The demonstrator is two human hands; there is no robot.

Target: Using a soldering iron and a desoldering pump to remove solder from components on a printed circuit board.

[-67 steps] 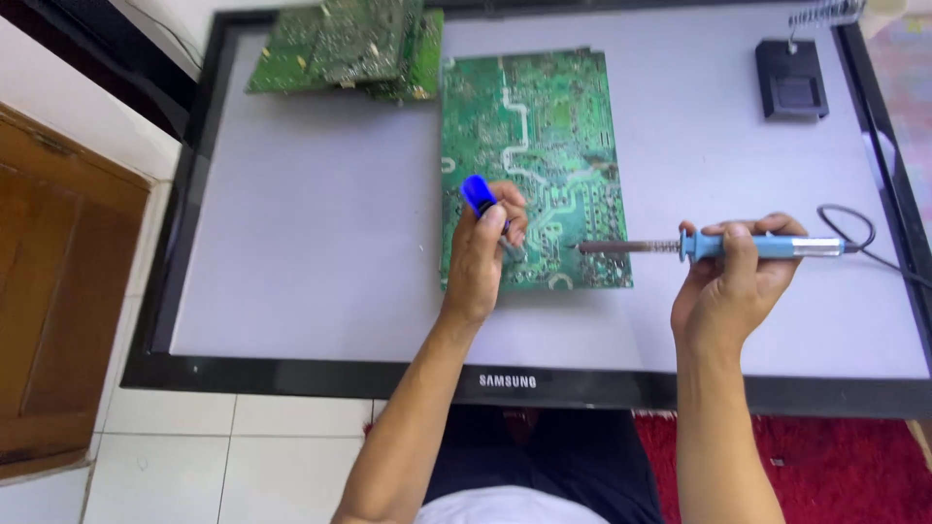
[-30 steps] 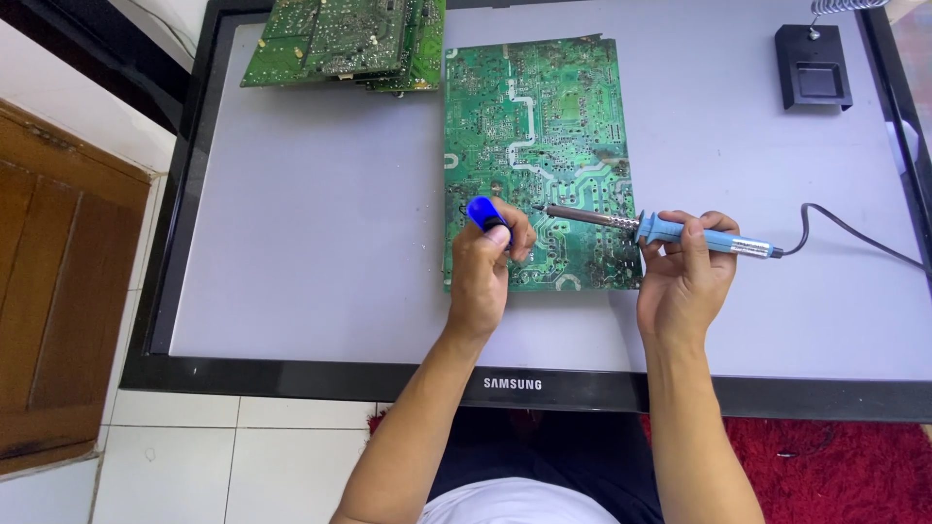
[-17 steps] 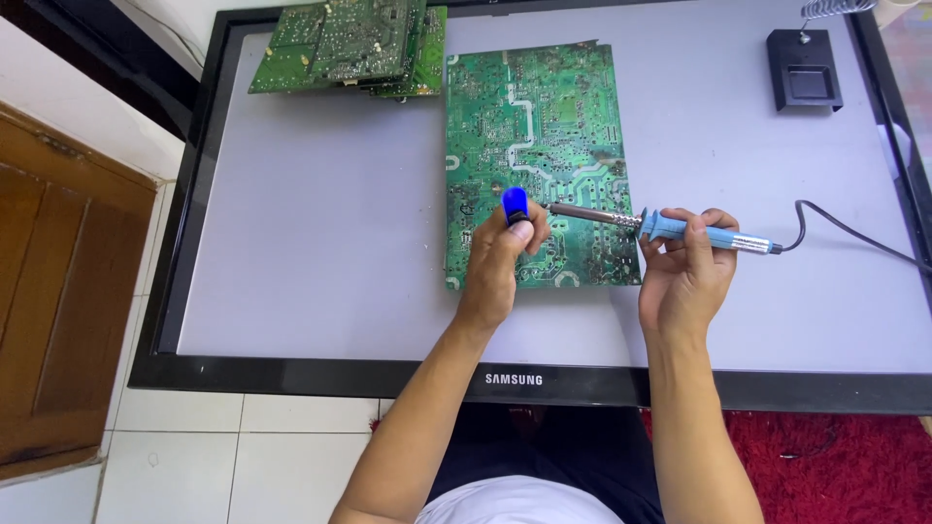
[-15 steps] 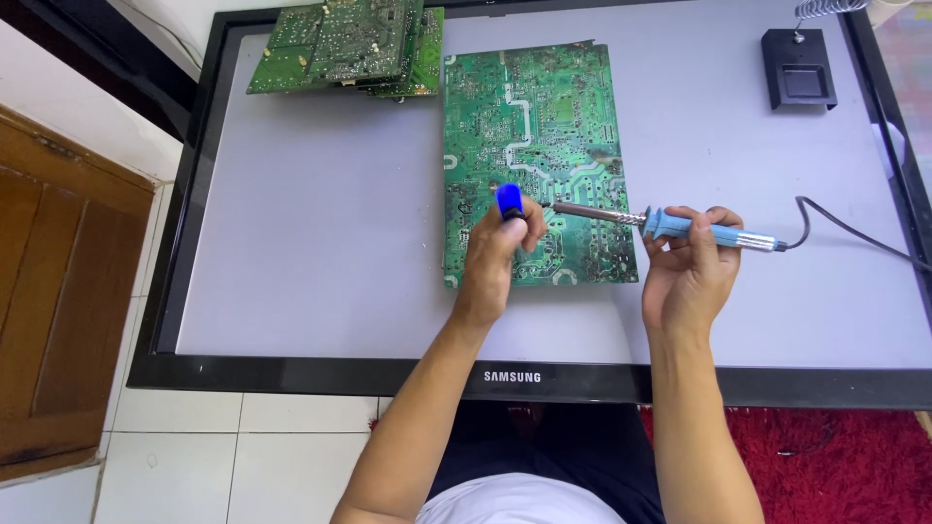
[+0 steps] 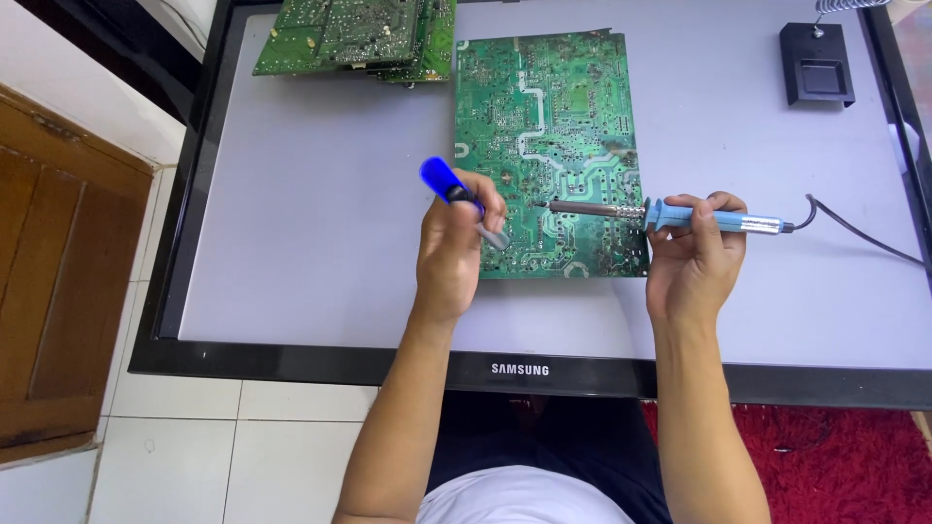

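Note:
A green circuit board (image 5: 544, 107) lies solder side up on a flat screen panel (image 5: 320, 243) that serves as a work surface. My left hand (image 5: 454, 254) grips a desoldering pump (image 5: 449, 184) with a blue plunger top, its nozzle angled down at the board's lower left part. My right hand (image 5: 694, 254) holds a blue-handled soldering iron (image 5: 670, 213) level, its metal tip pointing left over the board's lower middle. The iron's black cord (image 5: 859, 233) trails off to the right.
A stack of other green circuit boards (image 5: 354, 34) lies at the panel's top left. A black iron stand (image 5: 817, 63) sits at the top right. A wooden cabinet (image 5: 58, 291) stands to the left over white floor tiles, a red rug (image 5: 854, 466) lower right.
The pump's blue top has swung left and tilted away from the board, and my left hand has drawn back slightly. The iron remains over the board's lower middle.

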